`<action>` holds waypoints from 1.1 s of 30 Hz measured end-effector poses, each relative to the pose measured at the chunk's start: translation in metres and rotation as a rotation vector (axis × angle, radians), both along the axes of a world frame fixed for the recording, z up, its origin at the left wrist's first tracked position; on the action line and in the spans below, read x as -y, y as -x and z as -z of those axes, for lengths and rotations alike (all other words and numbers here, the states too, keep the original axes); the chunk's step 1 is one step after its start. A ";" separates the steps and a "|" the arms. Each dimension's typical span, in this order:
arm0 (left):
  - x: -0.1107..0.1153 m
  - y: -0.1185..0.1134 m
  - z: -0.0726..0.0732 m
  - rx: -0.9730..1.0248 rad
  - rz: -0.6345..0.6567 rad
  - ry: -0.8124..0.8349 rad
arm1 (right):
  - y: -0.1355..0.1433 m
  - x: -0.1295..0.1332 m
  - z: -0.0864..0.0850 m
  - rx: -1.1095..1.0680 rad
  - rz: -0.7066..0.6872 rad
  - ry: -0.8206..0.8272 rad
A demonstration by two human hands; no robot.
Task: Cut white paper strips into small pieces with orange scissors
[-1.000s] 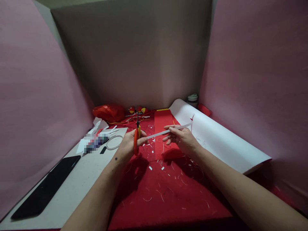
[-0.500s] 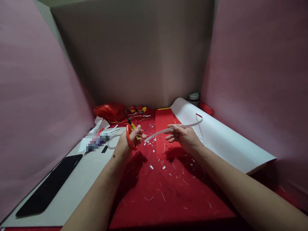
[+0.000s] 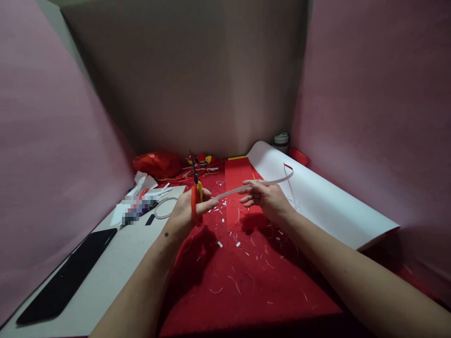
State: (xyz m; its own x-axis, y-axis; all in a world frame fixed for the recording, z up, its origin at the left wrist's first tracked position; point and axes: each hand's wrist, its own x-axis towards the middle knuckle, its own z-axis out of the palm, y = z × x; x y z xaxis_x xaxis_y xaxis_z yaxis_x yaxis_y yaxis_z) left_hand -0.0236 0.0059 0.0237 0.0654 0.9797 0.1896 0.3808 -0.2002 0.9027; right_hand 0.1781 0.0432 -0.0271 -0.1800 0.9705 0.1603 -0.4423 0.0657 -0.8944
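Observation:
My left hand (image 3: 184,210) carries a pair of scissors (image 3: 194,206) with orange and yellow handles, the handle looped round the hand and the dark blades pointing up and away. Its thumb and a finger also close on the left end of a narrow white paper strip (image 3: 231,192). Farther along, my right hand (image 3: 272,199) pinches the same strip between thumb and fingertips. The strip's free end curls up at the right and shows a red underside. Below the right hand lies a red card sheet (image 3: 238,172) with a finely slit lower part.
Paper scraps litter the red cloth (image 3: 225,291). At right is a curled white sheet (image 3: 317,202), with a lidded cup (image 3: 281,140) behind. A red plastic bag (image 3: 158,163) sits back left. On the pale board (image 3: 105,281) are a black phone-like slab (image 3: 68,277) and a coil (image 3: 162,211).
My left thumb and finger have come onto the strip's left end, which hung free before. The scissors have turned more upright. My right hand keeps its grip.

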 end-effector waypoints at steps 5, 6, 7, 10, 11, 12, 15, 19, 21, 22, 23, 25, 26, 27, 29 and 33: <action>-0.004 0.004 0.005 0.073 -0.095 -0.097 | 0.002 0.008 -0.003 0.022 -0.188 0.156; -0.004 0.007 0.006 0.076 -0.096 -0.115 | 0.002 0.012 -0.005 0.075 -0.307 0.199; -0.005 0.009 0.006 0.080 -0.093 -0.129 | 0.003 0.017 -0.007 0.149 -0.446 0.226; -0.005 0.012 0.007 0.099 -0.065 -0.140 | 0.009 0.033 -0.018 0.329 -0.666 0.130; -0.005 0.012 0.007 0.105 -0.054 -0.139 | 0.011 0.037 -0.021 0.353 -0.632 0.076; -0.005 0.011 0.008 0.117 -0.043 -0.135 | 0.015 0.041 -0.024 0.361 -0.571 0.034; -0.006 0.007 0.012 0.201 -0.017 -0.099 | 0.027 0.048 -0.029 0.363 -0.372 -0.011; -0.004 -0.002 0.015 0.219 -0.025 -0.122 | 0.045 0.052 -0.028 0.424 -0.232 -0.075; -0.002 -0.007 0.013 0.183 -0.037 -0.141 | 0.053 0.052 -0.027 0.448 -0.169 -0.148; -0.001 -0.010 0.011 0.167 -0.042 -0.135 | 0.057 0.052 -0.026 0.461 -0.137 -0.172; 0.000 -0.012 0.010 0.153 -0.050 -0.125 | 0.059 0.052 -0.025 0.472 -0.111 -0.186; 0.001 -0.015 0.007 0.140 -0.068 -0.114 | 0.061 0.054 -0.023 0.503 -0.094 -0.190; 0.001 -0.016 0.007 0.143 -0.075 -0.113 | 0.060 0.057 -0.021 0.522 -0.106 -0.189; 0.001 -0.015 0.008 0.157 -0.076 -0.112 | 0.058 0.061 -0.019 0.546 -0.134 -0.184; -0.001 -0.013 0.011 0.205 -0.048 -0.107 | 0.050 0.073 -0.017 0.612 -0.226 -0.174; -0.006 -0.006 0.017 0.332 0.058 -0.082 | 0.026 0.097 -0.026 0.832 -0.499 -0.250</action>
State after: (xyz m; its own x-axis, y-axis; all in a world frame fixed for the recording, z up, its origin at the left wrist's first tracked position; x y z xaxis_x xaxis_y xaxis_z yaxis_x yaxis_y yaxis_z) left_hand -0.0178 0.0116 0.0067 0.0426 0.9567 0.2879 0.0548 -0.2900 0.9555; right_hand 0.1525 -0.0538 -0.0013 -0.7049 0.7092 -0.0126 0.2900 0.2720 -0.9175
